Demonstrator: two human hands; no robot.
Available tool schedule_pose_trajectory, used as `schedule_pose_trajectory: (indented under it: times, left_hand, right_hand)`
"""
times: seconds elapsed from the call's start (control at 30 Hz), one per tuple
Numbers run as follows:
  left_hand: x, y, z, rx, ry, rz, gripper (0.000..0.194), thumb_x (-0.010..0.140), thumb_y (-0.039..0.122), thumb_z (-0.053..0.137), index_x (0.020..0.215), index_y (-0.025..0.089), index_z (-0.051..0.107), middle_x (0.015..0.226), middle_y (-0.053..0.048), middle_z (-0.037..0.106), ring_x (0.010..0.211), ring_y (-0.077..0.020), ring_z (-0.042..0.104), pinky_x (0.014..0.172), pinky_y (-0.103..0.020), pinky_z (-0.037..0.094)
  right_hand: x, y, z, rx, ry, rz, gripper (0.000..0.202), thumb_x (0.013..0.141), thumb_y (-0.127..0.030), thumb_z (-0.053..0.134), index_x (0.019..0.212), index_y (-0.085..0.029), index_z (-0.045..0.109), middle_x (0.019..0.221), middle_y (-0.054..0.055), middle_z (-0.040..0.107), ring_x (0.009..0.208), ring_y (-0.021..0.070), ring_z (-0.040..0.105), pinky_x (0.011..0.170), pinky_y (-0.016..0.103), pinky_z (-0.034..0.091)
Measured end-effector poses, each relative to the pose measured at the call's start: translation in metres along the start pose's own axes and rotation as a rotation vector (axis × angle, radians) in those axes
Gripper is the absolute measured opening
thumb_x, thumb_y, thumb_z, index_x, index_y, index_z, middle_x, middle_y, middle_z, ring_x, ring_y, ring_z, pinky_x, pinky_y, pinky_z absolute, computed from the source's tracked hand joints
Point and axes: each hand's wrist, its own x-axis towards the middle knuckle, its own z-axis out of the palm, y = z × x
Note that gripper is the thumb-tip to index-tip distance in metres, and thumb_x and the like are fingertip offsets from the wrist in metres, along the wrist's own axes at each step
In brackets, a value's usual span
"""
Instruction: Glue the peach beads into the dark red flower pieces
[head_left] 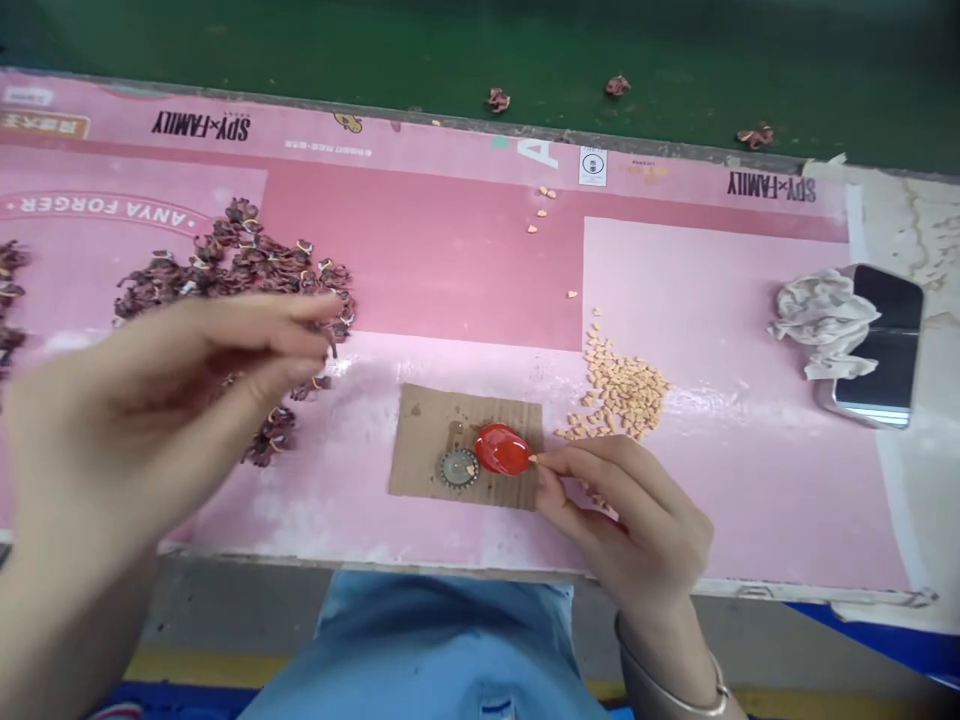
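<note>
My left hand [150, 410], blurred, is raised in front of a pile of small dark reddish-brown, knotted-looking pieces [255, 255]. Its thumb and fingertips come close together, and a dark bit shows at them; I cannot make out what they hold. My right hand [637, 510] pinches a small tan chip [533, 458] at the right rim of a shallow red dish [502, 449]. Beside the dish lies a round metal bottle cap [459, 468] with a tan chip on it. Both rest on a piece of brown cardboard [420, 440]. A heap of tan chips [626, 392] lies just beyond my right hand.
Crumpled white tissue [821, 318] lies partly over a dark phone-like object [889, 350] at the right. Printed pink sheeting [465, 270] covers the table. Several dark pieces lie on the green surface [375, 50] behind, and more dark pieces [10, 300] sit at the left edge.
</note>
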Motion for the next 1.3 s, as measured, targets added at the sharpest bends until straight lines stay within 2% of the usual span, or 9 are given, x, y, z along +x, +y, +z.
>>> schedule_pose_trajectory:
  times: [0.07, 0.2, 0.37, 0.53, 0.7, 0.8, 0.9, 1.1, 1.3]
  left_hand:
    - [-0.026, -0.009, -0.001, 0.017, -0.006, 0.041, 0.009, 0.077, 0.018, 0.086, 0.08, 0.025, 0.081, 0.098, 0.002, 0.081, 0.095, -0.0194, 0.077, 0.094, -0.026, 0.064]
    - [-0.062, -0.016, 0.008, -0.08, -0.008, -0.026, 0.017, 0.084, 0.015, 0.081, 0.086, 0.032, 0.082, 0.099, 0.005, 0.081, 0.097, -0.0173, 0.078, 0.091, -0.023, 0.065]
    - [-0.085, -0.015, 0.027, -0.323, -0.008, -0.231, 0.013, 0.091, 0.019, 0.08, 0.096, 0.03, 0.079, 0.106, 0.001, 0.077, 0.092, -0.014, 0.075, 0.088, -0.02, 0.065]
    - [-0.086, -0.026, 0.038, -0.516, -0.188, -0.227, 0.005, 0.09, 0.02, 0.081, 0.088, 0.025, 0.079, 0.098, -0.002, 0.064, 0.089, -0.0116, 0.069, 0.084, -0.016, 0.064]
    - [-0.084, -0.03, 0.047, -0.839, -0.362, -0.392, 0.014, 0.089, 0.022, 0.084, 0.092, 0.023, 0.07, 0.094, 0.0, 0.065, 0.072, -0.0079, 0.068, 0.075, -0.017, 0.064]
    - [-0.085, -0.028, 0.05, -0.948, -0.453, -0.508, 0.021, 0.089, 0.021, 0.083, 0.09, 0.02, 0.062, 0.095, 0.002, 0.065, 0.069, -0.007, 0.069, 0.073, -0.018, 0.063]
    - [-0.086, -0.024, 0.053, -1.006, -0.509, -0.559, 0.029, 0.088, 0.023, 0.084, 0.085, 0.018, 0.056, 0.09, 0.002, 0.063, 0.064, -0.0062, 0.067, 0.067, -0.015, 0.06]
    - [-0.09, -0.021, 0.056, -1.044, -0.546, -0.565, 0.032, 0.088, 0.022, 0.084, 0.082, 0.016, 0.053, 0.088, 0.002, 0.062, 0.065, -0.0043, 0.062, 0.064, -0.011, 0.056]
    - [-0.09, -0.024, 0.057, -1.066, -0.508, -0.565, 0.025, 0.089, 0.015, 0.082, 0.082, 0.016, 0.059, 0.089, 0.003, 0.068, 0.069, -0.0028, 0.068, 0.066, -0.007, 0.057]
  right_hand:
    - [-0.001, 0.001, -0.001, -0.022, -0.005, -0.008, 0.02, 0.091, -0.003, 0.068, 0.092, -0.023, 0.065, 0.078, 0.0, 0.073, 0.063, 0.0117, 0.068, 0.055, 0.023, 0.056]
    - [-0.001, 0.002, -0.001, -0.028, -0.004, -0.021, 0.02, 0.09, -0.002, 0.069, 0.092, -0.021, 0.064, 0.077, 0.0, 0.073, 0.064, 0.0116, 0.068, 0.058, 0.023, 0.057]
    - [0.001, 0.001, -0.004, -0.034, -0.03, -0.037, 0.021, 0.091, -0.002, 0.068, 0.091, -0.022, 0.065, 0.077, 0.0, 0.073, 0.063, 0.012, 0.068, 0.058, 0.024, 0.057]
    - [0.0, 0.003, -0.005, -0.05, -0.015, -0.067, 0.022, 0.09, 0.0, 0.069, 0.094, -0.022, 0.065, 0.078, 0.001, 0.073, 0.065, 0.0124, 0.069, 0.061, 0.024, 0.058]
    - [-0.001, 0.003, -0.004, -0.036, -0.01, -0.075, 0.022, 0.09, 0.0, 0.07, 0.094, -0.021, 0.065, 0.078, 0.001, 0.073, 0.066, 0.0123, 0.069, 0.062, 0.025, 0.058]
    - [0.003, -0.007, -0.007, 0.011, 0.018, -0.045, 0.023, 0.089, 0.001, 0.069, 0.09, -0.022, 0.064, 0.073, -0.001, 0.07, 0.063, 0.0122, 0.067, 0.058, 0.026, 0.057]
    - [0.008, -0.022, -0.01, 0.108, 0.008, -0.039, 0.023, 0.089, 0.001, 0.067, 0.086, -0.021, 0.063, 0.069, -0.002, 0.068, 0.059, 0.0107, 0.063, 0.058, 0.025, 0.057]
    - [0.013, -0.032, -0.007, 0.176, -0.013, -0.056, 0.023, 0.091, 0.001, 0.064, 0.087, -0.021, 0.062, 0.069, -0.003, 0.07, 0.062, 0.009, 0.065, 0.065, 0.023, 0.059]
    - [0.009, -0.029, -0.016, 0.161, -0.199, -0.114, 0.014, 0.098, -0.005, 0.062, 0.1, -0.017, 0.069, 0.079, 0.0, 0.075, 0.076, 0.0105, 0.07, 0.074, 0.022, 0.06]
